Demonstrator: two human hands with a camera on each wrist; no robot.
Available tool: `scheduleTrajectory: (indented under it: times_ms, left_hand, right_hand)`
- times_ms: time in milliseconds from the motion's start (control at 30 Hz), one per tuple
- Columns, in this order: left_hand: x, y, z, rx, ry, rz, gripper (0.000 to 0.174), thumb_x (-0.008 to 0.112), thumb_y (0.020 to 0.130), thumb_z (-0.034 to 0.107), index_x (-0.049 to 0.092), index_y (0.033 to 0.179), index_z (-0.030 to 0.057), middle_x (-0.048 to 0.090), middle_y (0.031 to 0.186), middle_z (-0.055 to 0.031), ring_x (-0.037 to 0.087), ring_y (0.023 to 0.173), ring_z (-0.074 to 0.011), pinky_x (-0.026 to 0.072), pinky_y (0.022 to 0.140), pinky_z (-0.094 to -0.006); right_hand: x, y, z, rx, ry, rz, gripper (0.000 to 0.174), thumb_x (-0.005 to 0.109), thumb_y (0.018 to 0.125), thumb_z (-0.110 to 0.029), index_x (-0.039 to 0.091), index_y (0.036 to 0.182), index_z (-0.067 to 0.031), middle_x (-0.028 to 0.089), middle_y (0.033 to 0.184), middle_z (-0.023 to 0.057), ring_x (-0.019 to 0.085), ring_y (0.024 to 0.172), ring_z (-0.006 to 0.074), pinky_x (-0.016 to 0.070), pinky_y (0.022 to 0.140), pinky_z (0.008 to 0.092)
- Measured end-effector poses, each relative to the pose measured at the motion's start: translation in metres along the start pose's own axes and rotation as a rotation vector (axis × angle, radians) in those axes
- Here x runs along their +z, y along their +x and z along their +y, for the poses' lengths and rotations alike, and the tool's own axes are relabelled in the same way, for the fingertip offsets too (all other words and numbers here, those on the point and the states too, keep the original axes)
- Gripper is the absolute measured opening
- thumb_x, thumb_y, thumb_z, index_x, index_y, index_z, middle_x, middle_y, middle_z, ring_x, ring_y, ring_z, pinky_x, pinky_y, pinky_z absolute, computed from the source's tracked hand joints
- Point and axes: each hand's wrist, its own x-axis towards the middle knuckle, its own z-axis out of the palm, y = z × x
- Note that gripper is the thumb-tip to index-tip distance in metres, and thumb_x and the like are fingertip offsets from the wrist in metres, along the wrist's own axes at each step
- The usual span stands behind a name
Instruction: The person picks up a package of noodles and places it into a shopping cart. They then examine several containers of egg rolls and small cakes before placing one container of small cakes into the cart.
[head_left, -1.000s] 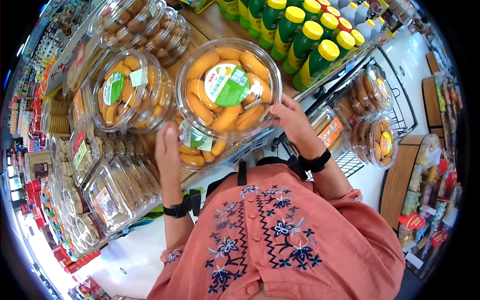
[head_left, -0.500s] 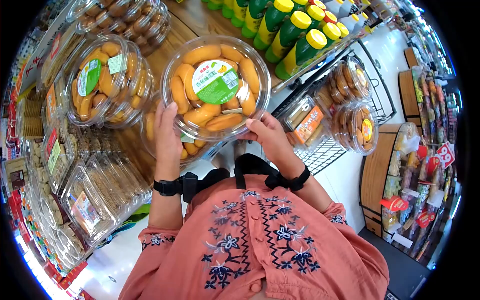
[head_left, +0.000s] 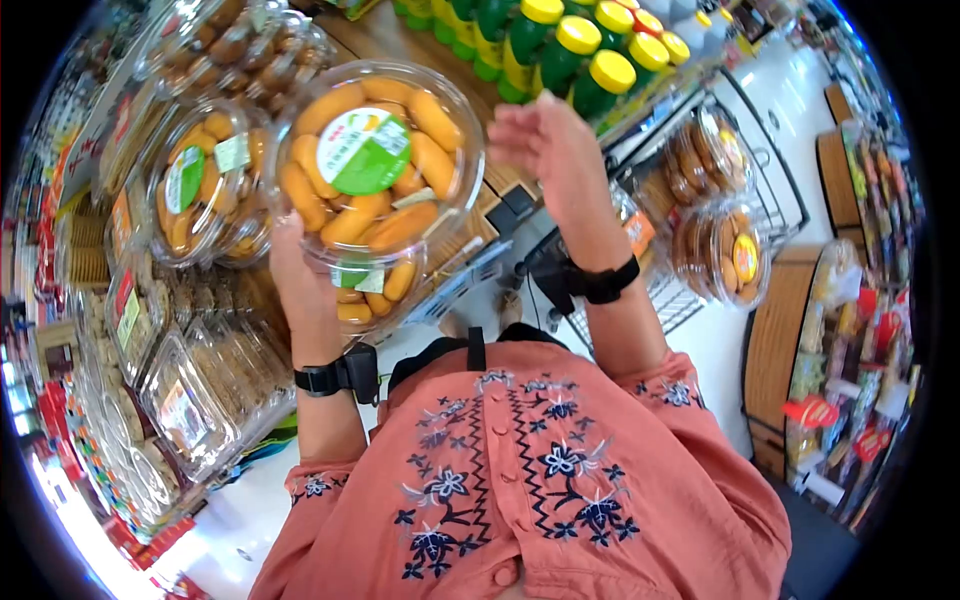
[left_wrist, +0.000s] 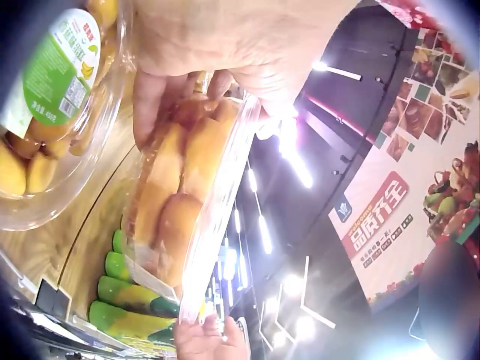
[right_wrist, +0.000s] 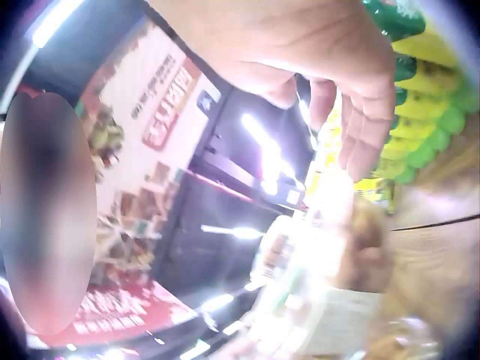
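Note:
A round clear plastic tub of banana-shaped cakes (head_left: 432, 165), with a green and white label, is held up over the display table. My left hand (head_left: 300, 270) grips its near left edge. In the left wrist view, the fingers of my left hand (left_wrist: 232, 41) curl under the tub (left_wrist: 169, 187), thumb on the lid side. Apart from the tub's right side is my right hand (head_left: 558, 155), fingers loosely extended and holding nothing. The right wrist view shows my right hand (right_wrist: 330, 67) with a gap before the glare-washed tub (right_wrist: 367, 244). Beneath sits a similar tub (head_left: 375, 290).
Stacked tubs of cakes (head_left: 190, 190) and clear boxes of biscuits (head_left: 200, 390) stand left on the wooden table (head_left: 380, 50). Green bottles with yellow caps (head_left: 570, 50) line the back. At right, a wire cart (head_left: 690, 310) holds round tubs (head_left: 720, 250) and an orange-labelled box (head_left: 638, 230).
My right hand has let go of the tub and drawn away up and to the right. The tub has moved left in the head view, with my left hand still gripping it.

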Motion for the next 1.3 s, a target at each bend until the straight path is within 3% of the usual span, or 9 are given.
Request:
scheduleTrajectory:
  times_ms: [133,233,300,367,433,500,700,1067,1300]
  left_hand:
    - [0.007,-0.006,0.005,0.015,0.109,-0.025,0.042,0.050,0.101,0.027,0.050,0.133,-0.0008,0.057,0.133,-0.0128,0.057,0.122,-0.0257,0.0444,0.107,-0.0422]
    - [0.014,-0.008,0.004,-0.019,0.128,-0.005,0.044,0.051,0.101,0.029,0.049,0.134,0.0004,0.057,0.135,-0.0113,0.057,0.123,-0.0239,0.0439,0.107,-0.0408]
    - [0.014,-0.005,0.002,-0.018,0.145,-0.012,0.044,0.052,0.101,0.030,0.049,0.134,0.0005,0.056,0.135,-0.0107,0.056,0.123,-0.0232,0.0437,0.107,-0.0401]
    - [0.016,-0.006,0.002,-0.050,0.147,-0.021,0.044,0.052,0.101,0.029,0.048,0.134,0.0005,0.056,0.135,-0.0106,0.056,0.122,-0.0233,0.0441,0.106,-0.0403]
    - [0.016,-0.002,-0.002,-0.071,0.141,-0.036,0.044,0.053,0.101,0.029,0.049,0.135,0.0007,0.056,0.135,-0.0108,0.056,0.122,-0.0237,0.0445,0.106,-0.0406]
    - [0.014,0.007,-0.007,-0.081,0.136,-0.051,0.044,0.053,0.101,0.029,0.049,0.134,0.0009,0.056,0.135,-0.0113,0.056,0.122,-0.0243,0.0447,0.106,-0.0411]
    - [0.013,0.027,-0.022,-0.115,0.072,-0.163,0.047,0.054,0.097,0.019,0.047,0.138,-0.0032,0.055,0.135,-0.0148,0.055,0.124,-0.0264,0.0457,0.107,-0.0414]
    - [0.015,0.029,-0.011,-0.117,0.059,-0.261,0.044,0.057,0.096,0.016,0.050,0.134,-0.0049,0.061,0.127,-0.0145,0.062,0.115,-0.0229,0.0496,0.101,-0.0369]
    - [0.008,0.023,0.007,-0.065,0.087,-0.205,0.040,0.060,0.097,0.021,0.055,0.130,-0.0007,0.065,0.120,-0.0087,0.064,0.108,-0.0174,0.0526,0.093,-0.0304]
  right_hand:
    - [0.028,-0.026,-0.029,-0.063,0.553,-0.183,0.032,0.045,0.104,-0.029,0.057,0.103,0.0016,0.065,0.109,0.0215,0.068,0.092,0.0302,0.0590,0.076,0.0432]
    - [0.018,-0.067,-0.067,-0.082,0.544,-0.320,0.029,0.046,0.104,-0.029,0.057,0.099,-0.0024,0.064,0.118,0.0170,0.063,0.096,0.0236,0.0532,0.075,0.0377]
    - [-0.002,-0.088,-0.094,-0.115,0.498,-0.311,0.026,0.042,0.105,-0.026,0.053,0.105,-0.0030,0.052,0.106,0.0043,0.046,0.085,0.0151,0.0446,0.068,0.0320]
    - [-0.009,-0.112,-0.120,-0.150,0.482,-0.136,0.021,0.041,0.105,-0.023,0.045,0.093,-0.0058,0.044,0.096,0.0027,0.043,0.081,0.0130,0.0406,0.065,0.0291]
    - [-0.052,-0.124,-0.131,-0.194,0.356,-0.258,0.034,0.037,0.106,-0.032,0.056,0.105,-0.0032,0.060,0.114,0.0146,0.053,0.090,0.0190,0.0496,0.066,0.0333]
    - [-0.064,-0.142,-0.140,-0.191,0.133,-0.124,0.033,0.038,0.106,-0.031,0.054,0.105,-0.0027,0.061,0.109,0.0152,0.059,0.086,0.0189,0.0512,0.064,0.0326]
    - [-0.079,-0.123,-0.078,0.176,-0.489,0.200,0.033,0.048,0.101,-0.026,0.055,0.119,0.0012,0.065,0.112,0.0167,0.068,0.091,0.0214,0.0574,0.073,0.0326]
    - [-0.040,-0.020,0.010,0.352,-0.351,-0.266,0.047,0.058,0.097,-0.027,0.049,0.137,-0.0059,0.060,0.117,0.0047,0.063,0.096,0.0151,0.0575,0.080,0.0329]
    - [-0.030,-0.009,0.025,0.365,-0.238,-0.387,0.052,0.050,0.092,-0.009,0.043,0.143,-0.0044,0.061,0.124,0.0103,0.068,0.103,0.0200,0.0580,0.086,0.0366]
